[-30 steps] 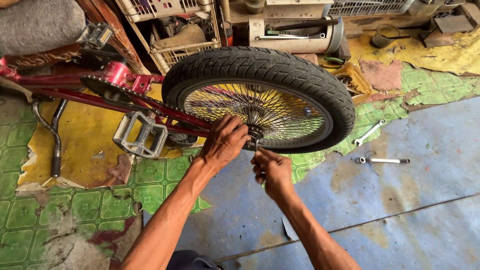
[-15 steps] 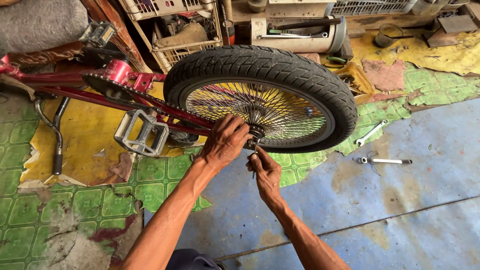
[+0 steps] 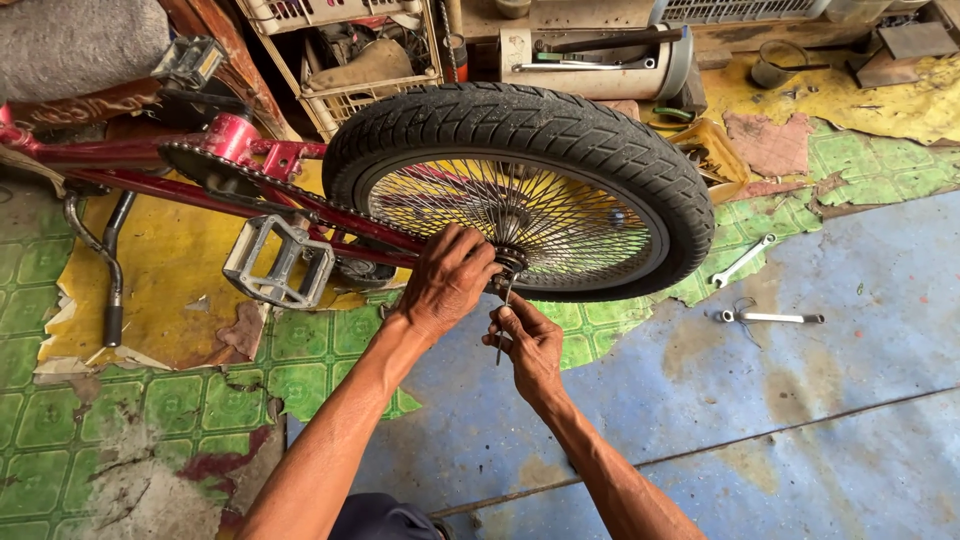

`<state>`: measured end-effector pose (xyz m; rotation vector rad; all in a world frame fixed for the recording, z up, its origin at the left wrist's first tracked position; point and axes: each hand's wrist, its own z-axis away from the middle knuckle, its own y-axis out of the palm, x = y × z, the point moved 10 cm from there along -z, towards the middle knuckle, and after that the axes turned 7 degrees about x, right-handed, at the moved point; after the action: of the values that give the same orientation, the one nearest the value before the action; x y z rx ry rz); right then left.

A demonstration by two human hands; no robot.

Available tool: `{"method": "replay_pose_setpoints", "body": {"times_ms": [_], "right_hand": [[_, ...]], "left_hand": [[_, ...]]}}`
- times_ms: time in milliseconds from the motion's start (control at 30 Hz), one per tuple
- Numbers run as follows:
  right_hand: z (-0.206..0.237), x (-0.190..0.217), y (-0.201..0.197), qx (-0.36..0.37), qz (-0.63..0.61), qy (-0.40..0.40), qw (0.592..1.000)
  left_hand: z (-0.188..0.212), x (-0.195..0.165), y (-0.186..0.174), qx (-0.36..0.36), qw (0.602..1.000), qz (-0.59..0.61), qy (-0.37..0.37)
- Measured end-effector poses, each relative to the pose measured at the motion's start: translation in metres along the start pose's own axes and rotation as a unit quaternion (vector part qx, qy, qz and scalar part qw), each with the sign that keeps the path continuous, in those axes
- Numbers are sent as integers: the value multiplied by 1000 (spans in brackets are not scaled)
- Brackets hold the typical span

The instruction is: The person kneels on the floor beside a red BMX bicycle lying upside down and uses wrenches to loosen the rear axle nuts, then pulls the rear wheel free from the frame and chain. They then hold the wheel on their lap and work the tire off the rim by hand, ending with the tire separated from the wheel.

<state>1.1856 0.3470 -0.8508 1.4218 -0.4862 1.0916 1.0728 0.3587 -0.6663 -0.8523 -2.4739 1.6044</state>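
**Mia:** Where is the bike wheel?

**Tom:** The rear wheel (image 3: 520, 190) is in the middle of the picture. It has a fat black tyre and lots of thin spokes. It sits in a red bike frame (image 3: 140, 165) that lies low over the floor. The chain runs along the frame to the middle of the wheel.

**Mia:** What are the hands doing?

**Tom:** The left hand (image 3: 448, 280) is curled over the wheel hub (image 3: 510, 262). Its grip is closed around the parts there, but the fingers hide just what it holds. The right hand (image 3: 530, 345) is just below it. Its fingers pinch shut on a thin metal tool (image 3: 503, 310). The tool points up to the hub. I cannot tell what kind of tool it is.

**Mia:** What else is near?

**Tom:** A grey pedal (image 3: 277, 262) sticks out to the left of the hands. Two wrenches lie on the blue floor to the right. One wrench (image 3: 742, 260) is close to the tyre. The other wrench (image 3: 772, 317) is a bit lower. Behind the wheel is a white crate (image 3: 345, 100) full of stuff. There are green tiles (image 3: 60, 420) and a torn yellow mat (image 3: 180, 270) on the left.
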Motion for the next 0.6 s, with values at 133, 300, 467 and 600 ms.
{"method": "replay_pose_setpoints", "body": {"times_ms": [133, 300, 467, 600], "right_hand": [[-1, 4, 0, 3, 15, -3, 1000], [-2, 3, -20, -16, 47, -76, 996], [8, -25, -74, -57, 165, -59, 983], [18, -28, -154, -159, 315, -30, 935]], "left_hand": [[0, 0, 2, -3, 1000, -2, -1], [-3, -6, -7, -8, 1000, -6, 7], [-8, -33, -23, -57, 997, -40, 36], [1, -84, 15, 35, 978, -88, 183]]}}
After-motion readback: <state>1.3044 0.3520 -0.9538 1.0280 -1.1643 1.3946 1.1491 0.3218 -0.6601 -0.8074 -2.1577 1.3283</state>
